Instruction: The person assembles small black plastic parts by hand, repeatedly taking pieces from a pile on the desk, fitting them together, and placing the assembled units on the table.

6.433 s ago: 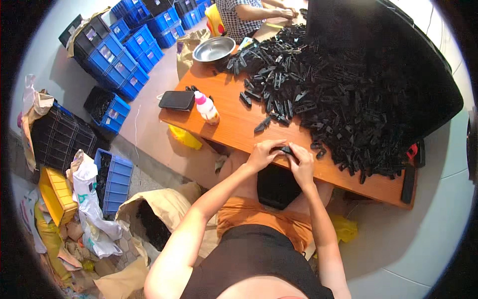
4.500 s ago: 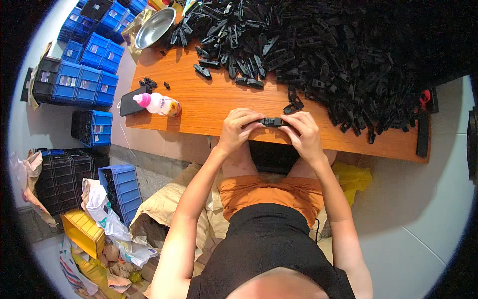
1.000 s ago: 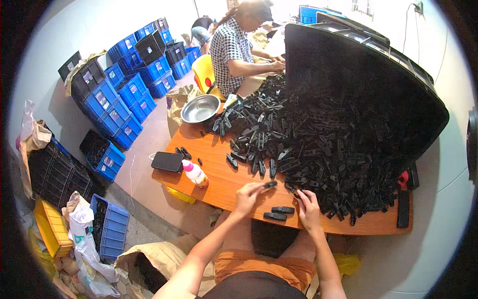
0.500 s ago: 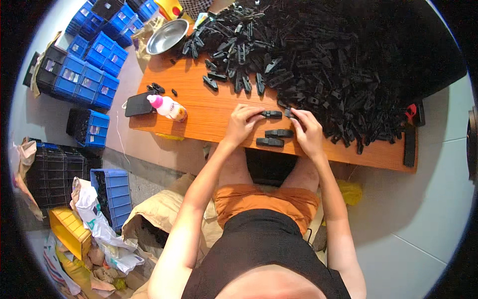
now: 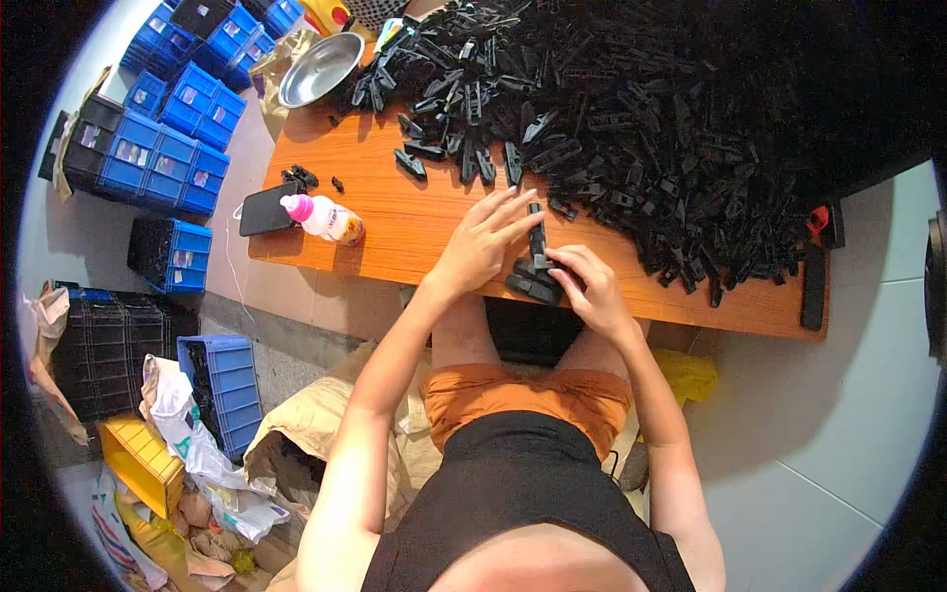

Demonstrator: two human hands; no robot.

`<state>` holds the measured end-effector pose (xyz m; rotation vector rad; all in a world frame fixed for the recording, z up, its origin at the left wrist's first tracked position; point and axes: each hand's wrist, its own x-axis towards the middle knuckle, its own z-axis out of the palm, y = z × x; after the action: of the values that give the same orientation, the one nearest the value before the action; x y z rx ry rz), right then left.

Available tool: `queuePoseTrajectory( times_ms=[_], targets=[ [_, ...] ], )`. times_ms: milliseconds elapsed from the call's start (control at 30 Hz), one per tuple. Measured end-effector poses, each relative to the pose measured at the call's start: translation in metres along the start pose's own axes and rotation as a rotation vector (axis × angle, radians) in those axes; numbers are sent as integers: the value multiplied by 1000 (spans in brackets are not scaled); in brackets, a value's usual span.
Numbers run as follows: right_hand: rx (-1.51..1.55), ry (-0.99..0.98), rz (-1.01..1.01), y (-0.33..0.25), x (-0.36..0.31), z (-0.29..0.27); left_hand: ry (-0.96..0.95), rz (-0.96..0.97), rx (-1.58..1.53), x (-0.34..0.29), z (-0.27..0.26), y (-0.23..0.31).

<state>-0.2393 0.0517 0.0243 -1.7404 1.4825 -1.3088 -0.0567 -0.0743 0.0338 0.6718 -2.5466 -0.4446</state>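
Note:
A long, narrow black plastic part [image 5: 537, 235] points away from me near the table's front edge. My left hand [image 5: 475, 247] lies along its left side, fingers stretched out and apart, fingertips close against it. At the part's near end, the thumb and fingers of my right hand [image 5: 589, 288] are closed on it. Just below sit two similar black plastic pieces [image 5: 534, 286], partly covered by the held part and my right fingers. Beyond my hands spreads a large heap of black plastic parts [image 5: 671, 148].
The wooden table [image 5: 395, 232] carries a pink-capped bottle [image 5: 333, 221], a black phone-like slab [image 5: 270, 210] and a metal bowl [image 5: 322, 71]. Blue crates [image 5: 163, 163] are stacked at the left. A yellow crate [image 5: 141, 464] and an open paper sack [image 5: 306, 419] stand on the floor.
The held part has turned from lying crosswise to pointing away from me. My left fingers have spread and reached farther out; my right hand has moved down toward the two pieces.

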Motion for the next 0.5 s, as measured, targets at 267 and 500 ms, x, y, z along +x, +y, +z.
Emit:
queuePoseTrajectory(
  times_ms=[267, 500],
  targets=[
    [-27, 182, 163, 1, 18, 1, 69, 29, -54, -3, 16, -11],
    [-211, 135, -68, 19, 17, 7, 196, -126, -292, -13, 22, -14]
  ],
)
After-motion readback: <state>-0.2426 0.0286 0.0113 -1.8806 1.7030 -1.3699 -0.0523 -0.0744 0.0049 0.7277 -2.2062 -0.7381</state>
